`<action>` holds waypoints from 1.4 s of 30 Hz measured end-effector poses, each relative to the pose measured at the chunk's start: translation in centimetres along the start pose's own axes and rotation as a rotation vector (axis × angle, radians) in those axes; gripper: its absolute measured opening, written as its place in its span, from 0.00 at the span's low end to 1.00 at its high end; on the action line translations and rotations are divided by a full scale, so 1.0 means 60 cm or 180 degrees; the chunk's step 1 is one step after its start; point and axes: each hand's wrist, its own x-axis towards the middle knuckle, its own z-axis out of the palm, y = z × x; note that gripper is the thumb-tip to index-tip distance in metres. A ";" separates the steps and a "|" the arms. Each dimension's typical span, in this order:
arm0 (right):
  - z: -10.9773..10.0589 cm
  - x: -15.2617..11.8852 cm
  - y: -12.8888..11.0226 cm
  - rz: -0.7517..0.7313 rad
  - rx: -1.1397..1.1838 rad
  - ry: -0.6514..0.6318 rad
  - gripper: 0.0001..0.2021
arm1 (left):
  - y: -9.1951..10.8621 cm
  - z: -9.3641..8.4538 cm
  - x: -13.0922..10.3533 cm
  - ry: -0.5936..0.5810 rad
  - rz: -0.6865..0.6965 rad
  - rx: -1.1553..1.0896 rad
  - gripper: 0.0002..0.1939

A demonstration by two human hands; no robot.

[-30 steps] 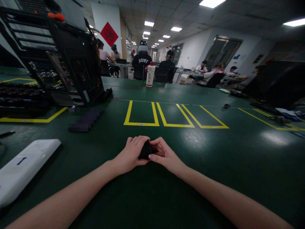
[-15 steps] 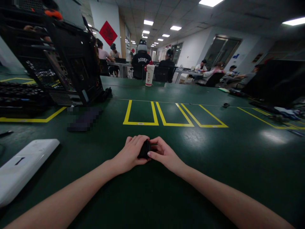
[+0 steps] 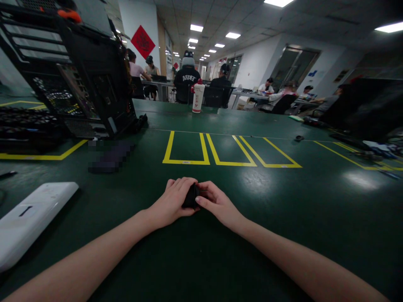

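A small black object (image 3: 190,198) rests low over the green table (image 3: 201,260), between my two hands; its kind cannot be made out. My left hand (image 3: 174,200) is wrapped over its left side, with the fingers across the top and the thumb along the near side. From the right, my right hand (image 3: 217,203) grips the object's edge, its thumb on the near face and the fingers behind. Much of the object is hidden by the hands. Beyond them, yellow tape outlines (image 3: 185,162) mark the tabletop.
At left stand an open black computer case (image 3: 103,92), a blurred dark flat item (image 3: 111,157) and a white oblong device (image 3: 37,214). A paper cup (image 3: 197,98) stands at the far edge. A dark monitor (image 3: 371,109) and cables are at right. Several people sit beyond.
Both hands stay on the black object in nearly the same place. My right thumb and fingers have shifted very slightly at its edge.
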 end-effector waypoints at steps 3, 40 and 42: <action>0.000 -0.004 -0.003 -0.0133 0.0119 -0.0138 0.13 | 0.001 -0.001 0.000 -0.0023 0.0010 0.0007 0.26; 0.002 -0.001 0.005 -0.0137 0.0247 -0.0014 0.10 | -0.003 0.002 0.000 0.0005 0.0004 0.0001 0.26; 0.003 0.001 0.005 -0.0130 0.0239 0.0026 0.10 | -0.001 0.002 0.001 0.0028 0.0006 0.0024 0.26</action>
